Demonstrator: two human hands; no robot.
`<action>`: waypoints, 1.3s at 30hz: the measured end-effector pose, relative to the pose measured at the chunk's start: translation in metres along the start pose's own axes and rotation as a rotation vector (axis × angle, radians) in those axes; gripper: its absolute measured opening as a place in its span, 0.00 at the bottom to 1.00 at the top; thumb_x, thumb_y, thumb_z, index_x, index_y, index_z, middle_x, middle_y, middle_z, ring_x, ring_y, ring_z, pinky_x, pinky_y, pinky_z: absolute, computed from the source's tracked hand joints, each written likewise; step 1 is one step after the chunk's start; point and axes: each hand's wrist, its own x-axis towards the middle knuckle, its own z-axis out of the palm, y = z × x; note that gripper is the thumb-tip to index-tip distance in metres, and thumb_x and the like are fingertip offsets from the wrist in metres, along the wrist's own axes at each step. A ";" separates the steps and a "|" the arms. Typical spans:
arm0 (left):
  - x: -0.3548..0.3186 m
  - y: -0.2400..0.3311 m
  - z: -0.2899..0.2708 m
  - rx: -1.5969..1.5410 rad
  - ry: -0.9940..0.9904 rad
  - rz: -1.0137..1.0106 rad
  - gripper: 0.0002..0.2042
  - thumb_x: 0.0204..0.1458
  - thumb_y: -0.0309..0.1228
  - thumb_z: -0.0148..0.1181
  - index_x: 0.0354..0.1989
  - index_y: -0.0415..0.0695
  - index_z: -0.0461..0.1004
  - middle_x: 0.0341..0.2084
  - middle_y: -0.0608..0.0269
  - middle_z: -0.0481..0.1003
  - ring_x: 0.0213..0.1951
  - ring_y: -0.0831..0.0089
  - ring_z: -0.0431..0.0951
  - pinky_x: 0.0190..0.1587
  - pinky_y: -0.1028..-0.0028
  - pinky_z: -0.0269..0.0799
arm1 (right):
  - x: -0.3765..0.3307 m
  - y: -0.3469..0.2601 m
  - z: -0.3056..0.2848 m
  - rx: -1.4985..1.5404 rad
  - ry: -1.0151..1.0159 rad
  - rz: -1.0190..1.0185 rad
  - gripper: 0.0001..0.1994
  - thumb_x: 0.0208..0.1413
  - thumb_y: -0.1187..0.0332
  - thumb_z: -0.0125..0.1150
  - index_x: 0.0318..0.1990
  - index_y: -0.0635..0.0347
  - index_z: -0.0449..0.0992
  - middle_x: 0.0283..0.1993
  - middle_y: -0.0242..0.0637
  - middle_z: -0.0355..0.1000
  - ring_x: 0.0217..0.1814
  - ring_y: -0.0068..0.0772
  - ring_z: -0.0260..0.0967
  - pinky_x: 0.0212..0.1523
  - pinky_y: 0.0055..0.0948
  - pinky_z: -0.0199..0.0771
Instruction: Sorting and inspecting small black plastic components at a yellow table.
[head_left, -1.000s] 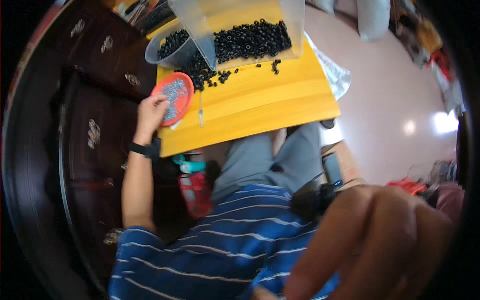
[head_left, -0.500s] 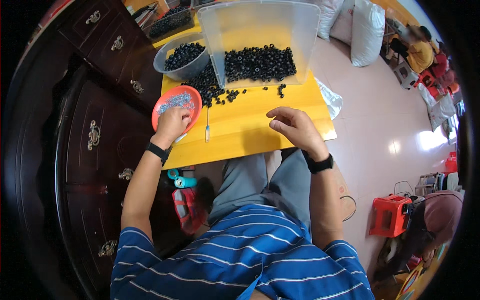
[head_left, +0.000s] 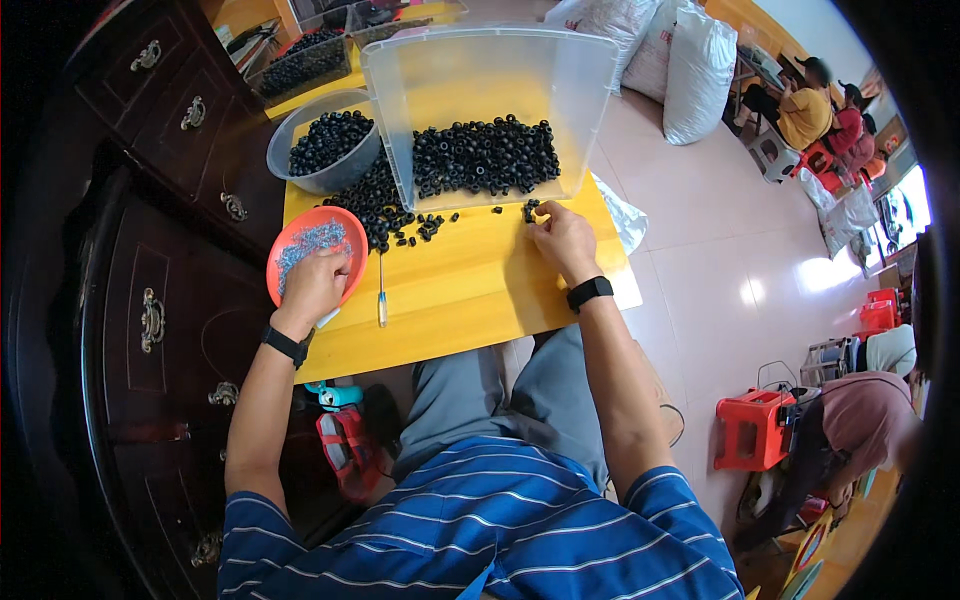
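An orange-red plate (head_left: 274,262) holds a heap of small silvery metal pieces (head_left: 312,240). My left hand (head_left: 316,284) rests over its near side, fingers bent together; whatever they hold is hidden. At the right of the yellow table, the thumb and index finger of my right hand (head_left: 566,244) close round a small black part (head_left: 531,209) in a little cluster of such parts. Between my hands lies a thin screwdriver (head_left: 382,306) with a clear and blue handle. Many loose black parts (head_left: 376,205) spread behind the plate.
A clear plastic bin (head_left: 390,130) on its side holds black parts, beside a round translucent tub (head_left: 284,158) of them. Dark drawers (head_left: 150,240) stand close on the left. White sacks (head_left: 700,80), a red stool (head_left: 752,425) and other people (head_left: 802,115) are to the right.
My right hand has reached forward to the little cluster of black parts, and its fingers have closed there. My left hand stays over the plate. The whole view has shifted slightly.
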 end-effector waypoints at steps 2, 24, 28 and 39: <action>0.001 -0.003 0.001 0.009 -0.006 0.024 0.01 0.45 0.22 0.55 0.26 0.42 0.73 0.27 0.54 0.75 0.33 0.50 0.76 0.35 0.54 0.72 | 0.003 -0.003 0.002 -0.027 -0.010 0.000 0.13 0.48 0.61 0.64 0.42 0.51 0.81 0.35 0.42 0.79 0.39 0.47 0.77 0.42 0.41 0.77; -0.009 -0.003 -0.008 -0.038 0.134 -0.058 0.06 0.46 0.21 0.60 0.33 0.39 0.76 0.28 0.54 0.76 0.34 0.55 0.78 0.36 0.61 0.73 | 0.049 -0.016 -0.011 -0.081 0.004 -0.094 0.06 0.48 0.64 0.61 0.33 0.46 0.82 0.32 0.43 0.79 0.38 0.47 0.78 0.39 0.43 0.77; -0.010 -0.005 -0.006 -0.033 0.184 -0.003 0.04 0.48 0.23 0.59 0.33 0.41 0.77 0.30 0.55 0.77 0.36 0.53 0.78 0.39 0.59 0.74 | 0.063 -0.023 -0.005 -0.091 -0.010 -0.130 0.06 0.49 0.64 0.61 0.34 0.46 0.81 0.33 0.43 0.79 0.39 0.47 0.77 0.41 0.42 0.77; -0.013 -0.009 -0.010 -0.075 0.198 -0.095 0.02 0.46 0.21 0.60 0.28 0.39 0.77 0.28 0.53 0.77 0.34 0.53 0.78 0.37 0.61 0.74 | 0.087 -0.044 0.016 -0.180 -0.044 -0.274 0.13 0.49 0.62 0.66 0.43 0.50 0.79 0.40 0.43 0.79 0.45 0.46 0.76 0.47 0.42 0.77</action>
